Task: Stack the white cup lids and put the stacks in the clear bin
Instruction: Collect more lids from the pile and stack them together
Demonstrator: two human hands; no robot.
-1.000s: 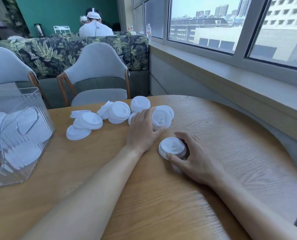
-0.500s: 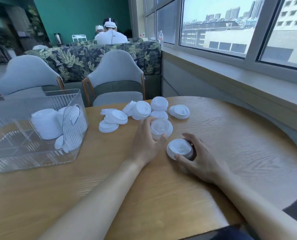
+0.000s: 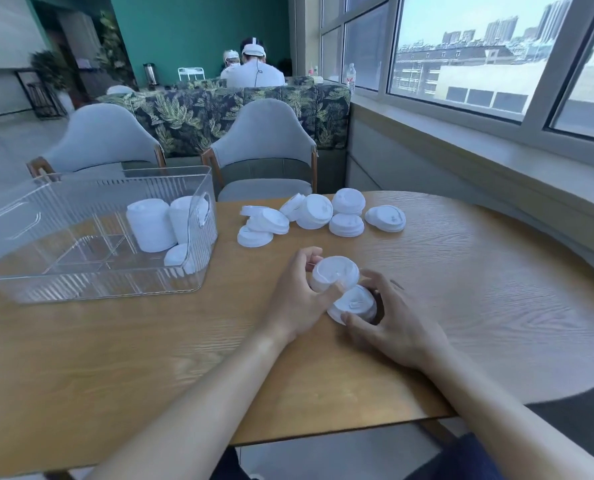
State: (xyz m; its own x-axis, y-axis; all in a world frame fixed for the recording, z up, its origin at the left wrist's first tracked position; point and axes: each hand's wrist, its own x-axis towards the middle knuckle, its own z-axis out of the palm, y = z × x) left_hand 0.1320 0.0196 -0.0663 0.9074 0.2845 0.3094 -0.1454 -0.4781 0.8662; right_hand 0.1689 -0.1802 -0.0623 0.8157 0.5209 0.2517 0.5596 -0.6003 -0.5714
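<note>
My left hand [image 3: 297, 299] grips a white cup lid [image 3: 335, 273] lifted just above the table. Right below it, my right hand [image 3: 392, 323] curls around a short stack of white lids [image 3: 354, 303] standing on the wood. Several loose white lids [image 3: 314, 214] lie in a pile at the table's far side. The clear bin [image 3: 29, 275] stands at the left, with lid stacks [image 3: 150, 225] leaning inside its right end.
The wooden table [image 3: 479, 289] has a rounded right edge. Two grey chairs [image 3: 264, 150] stand behind it, then a leaf-patterned sofa with people seated beyond. A window sill runs along the right.
My left hand picked a lid from the pile and brought it back toward the stack under my right hand. The camera turned left, so the bin shows more fully.
</note>
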